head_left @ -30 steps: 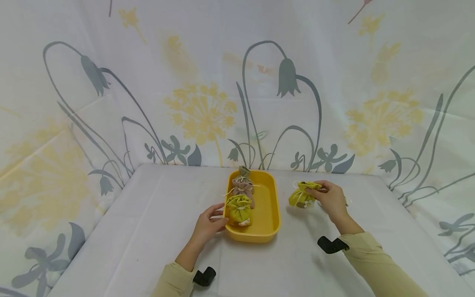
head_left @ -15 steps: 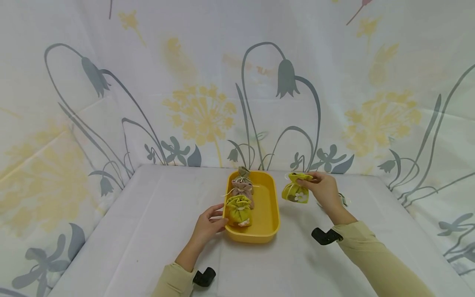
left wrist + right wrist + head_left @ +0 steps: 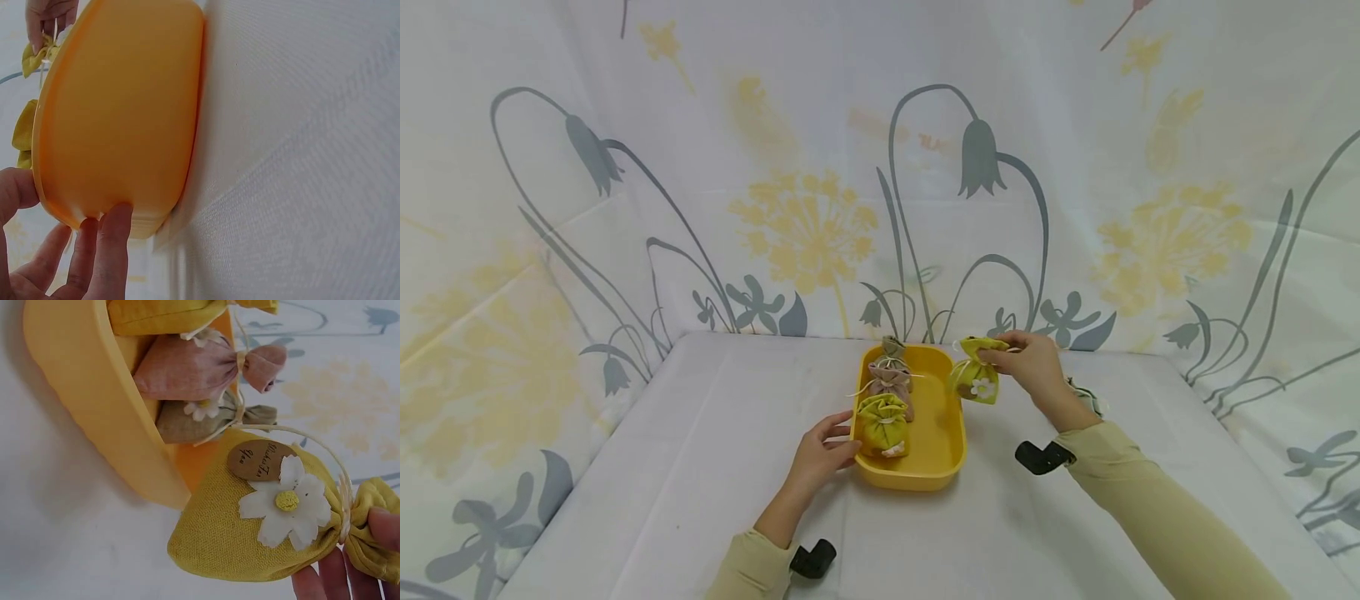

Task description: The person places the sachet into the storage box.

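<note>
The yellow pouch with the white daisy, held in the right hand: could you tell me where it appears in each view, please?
Head: yellow pouch right of centre, hanging over the tray's right rim.
Left wrist: pouch top left corner, behind the tray.
Right wrist: pouch fills the lower right.
Shared landmark: the yellow tray.

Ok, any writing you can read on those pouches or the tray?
Oval tag on the yellow pouch pinched in the right hand: cursive script, two lines, too blurred to read for sure.
Tray, the other pouches, cloth backdrop: no text, only printed flowers.
</note>
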Available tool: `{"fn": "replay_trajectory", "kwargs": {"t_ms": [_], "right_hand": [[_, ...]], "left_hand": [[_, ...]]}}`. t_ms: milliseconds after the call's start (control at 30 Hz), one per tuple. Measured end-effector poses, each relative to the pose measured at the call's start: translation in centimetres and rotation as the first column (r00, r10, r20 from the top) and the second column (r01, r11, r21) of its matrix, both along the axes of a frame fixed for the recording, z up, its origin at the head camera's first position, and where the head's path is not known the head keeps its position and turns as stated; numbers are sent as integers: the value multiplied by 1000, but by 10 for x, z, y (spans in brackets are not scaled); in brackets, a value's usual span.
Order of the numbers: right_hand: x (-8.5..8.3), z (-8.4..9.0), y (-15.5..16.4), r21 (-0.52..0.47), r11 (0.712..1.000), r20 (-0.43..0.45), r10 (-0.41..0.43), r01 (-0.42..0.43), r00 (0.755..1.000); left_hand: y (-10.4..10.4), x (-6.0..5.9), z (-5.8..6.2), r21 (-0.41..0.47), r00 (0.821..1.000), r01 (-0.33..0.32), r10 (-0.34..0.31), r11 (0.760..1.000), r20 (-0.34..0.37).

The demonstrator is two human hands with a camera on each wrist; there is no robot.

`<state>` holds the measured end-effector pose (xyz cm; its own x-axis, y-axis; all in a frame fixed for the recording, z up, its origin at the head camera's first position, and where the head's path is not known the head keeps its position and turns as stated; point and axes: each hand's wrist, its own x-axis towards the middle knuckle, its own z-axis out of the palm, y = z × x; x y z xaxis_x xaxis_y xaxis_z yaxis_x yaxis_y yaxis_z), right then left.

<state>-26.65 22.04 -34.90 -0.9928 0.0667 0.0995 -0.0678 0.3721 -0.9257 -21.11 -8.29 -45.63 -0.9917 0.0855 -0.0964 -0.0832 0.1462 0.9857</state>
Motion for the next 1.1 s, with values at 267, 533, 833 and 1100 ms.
{"fn": "replay_trajectory", "kwargs": {"t_ms": [267,533,833,1100], "right_hand": [[-11,1,-8,-17,998,30,59,-59,998],[-21,-3,-20,-55,995,40,86,-84,995],[-28,-6,-34,-30,995,43,99,-98,994],[-34,-7,-42,-8,996,48,87,-87,995]], "left_hand": [[0,0,1,-1,1000,-3,3,1000,9],[-2,1,0,-5,1000,2,-2,1000,12],[-2,0,-1,15,1000,16,-16,1000,-4],[-3,0,-1,12,1000,17,-17,1000,-13]]}}
